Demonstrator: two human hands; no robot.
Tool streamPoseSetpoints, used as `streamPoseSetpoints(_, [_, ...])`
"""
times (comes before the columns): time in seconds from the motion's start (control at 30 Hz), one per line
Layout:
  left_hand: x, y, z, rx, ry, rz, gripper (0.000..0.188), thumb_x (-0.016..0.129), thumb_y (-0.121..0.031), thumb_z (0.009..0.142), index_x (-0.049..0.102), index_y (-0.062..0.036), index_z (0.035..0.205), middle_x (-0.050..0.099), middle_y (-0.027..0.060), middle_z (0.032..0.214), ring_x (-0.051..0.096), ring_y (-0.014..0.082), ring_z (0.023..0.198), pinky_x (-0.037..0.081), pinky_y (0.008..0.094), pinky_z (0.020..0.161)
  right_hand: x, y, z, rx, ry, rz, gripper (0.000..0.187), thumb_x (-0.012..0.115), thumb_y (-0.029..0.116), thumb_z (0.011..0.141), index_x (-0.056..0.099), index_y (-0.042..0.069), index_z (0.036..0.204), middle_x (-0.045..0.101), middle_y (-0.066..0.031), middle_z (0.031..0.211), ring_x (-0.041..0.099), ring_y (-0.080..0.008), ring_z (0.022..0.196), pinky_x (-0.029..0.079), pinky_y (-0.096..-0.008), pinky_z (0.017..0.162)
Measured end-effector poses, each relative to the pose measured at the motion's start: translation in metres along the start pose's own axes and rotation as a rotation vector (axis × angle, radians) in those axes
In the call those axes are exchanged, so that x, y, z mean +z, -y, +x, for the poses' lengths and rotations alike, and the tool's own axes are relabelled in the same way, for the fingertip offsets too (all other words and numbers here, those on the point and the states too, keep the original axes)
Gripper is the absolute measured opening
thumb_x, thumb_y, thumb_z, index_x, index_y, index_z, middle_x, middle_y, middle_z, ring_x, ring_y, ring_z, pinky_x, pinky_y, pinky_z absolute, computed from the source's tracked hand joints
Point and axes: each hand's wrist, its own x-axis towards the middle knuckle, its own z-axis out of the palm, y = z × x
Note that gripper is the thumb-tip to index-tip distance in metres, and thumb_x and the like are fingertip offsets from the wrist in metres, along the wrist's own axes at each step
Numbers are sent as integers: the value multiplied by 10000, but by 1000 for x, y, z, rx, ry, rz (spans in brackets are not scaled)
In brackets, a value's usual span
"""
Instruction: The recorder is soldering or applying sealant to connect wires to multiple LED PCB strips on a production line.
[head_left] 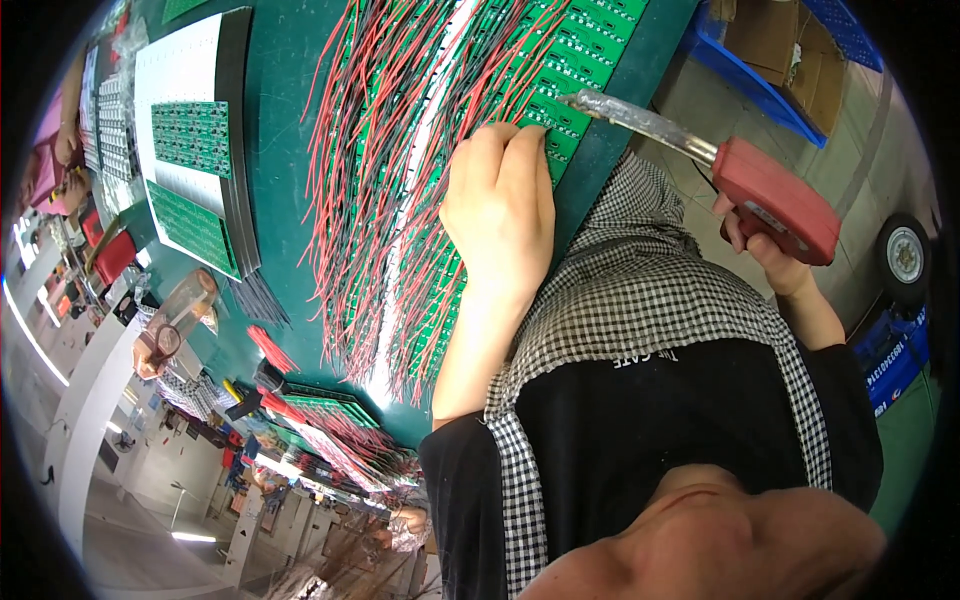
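My right hand is wrapped around the red body of a soldering gun. Its long, stained metal tip points left and reaches over the green circuit boards at the bench edge. My left hand rests on those boards, fingers bent and pressed together close to the tip. Whatever is under its fingertips is hidden. Rows of red and black wires spread thickly over the boards left of that hand, and a white strip runs lengthwise among them.
Left on the green bench, green boards lie on stacked white sheets. More wired boards lie at the lower left, beside a clear tape roll. A blue crate with cardboard stands right; people work beyond.
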Motion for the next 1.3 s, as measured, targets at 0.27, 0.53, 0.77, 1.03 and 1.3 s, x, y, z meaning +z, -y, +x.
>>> streamPoseSetpoints(0.27, [5, -4, 6, -4, 34, 57, 178, 599, -40, 649, 613, -51, 826, 512, 30, 734, 514, 184, 642, 444, 292, 517, 0, -1, 5, -16, -46, 19, 389, 593, 223, 787, 490, 9, 1095, 523, -23, 948, 410, -59, 691, 356, -201, 627])
streamPoseSetpoints(0.53, [5, -5, 12, 15, 36, 15, 174, 607, -41, 651, 614, -47, 824, 512, 35, 732, 512, 185, 629, 441, 292, 503, -8, -11, -5, 25, -12, 77, 461, 607, 155, 772, 424, 7, 1169, 524, -51, 990, 479, -87, 840, 392, -209, 748])
streamPoseSetpoints(0.77, [6, -6, 14, 15, 35, 6, 162, 605, -43, 657, 609, -46, 818, 509, 34, 730, 511, 183, 628, 440, 289, 491, -8, 2, 2, -39, -83, -167, 686, 684, 205, 704, 330, 0, 1254, 516, -97, 1064, 526, -133, 881, 416, -228, 787])
streamPoseSetpoints(1.03, [4, -7, 12, 19, 43, 65, 162, 601, -43, 657, 607, -49, 820, 509, 32, 736, 512, 180, 628, 441, 284, 486, -4, -1, 0, 53, -82, 86, 551, 656, 245, 731, 438, 8, 1178, 527, -86, 1064, 492, -80, 766, 407, -193, 690])
streamPoseSetpoints(1.3, [6, -6, 14, -4, 19, 21, 130, 589, -39, 681, 598, -43, 810, 515, 46, 725, 524, 198, 643, 445, 306, 508, -7, 3, 3, -7, -122, 92, 465, 622, 253, 765, 473, 18, 1138, 534, -64, 1050, 407, -33, 647, 364, -170, 589])
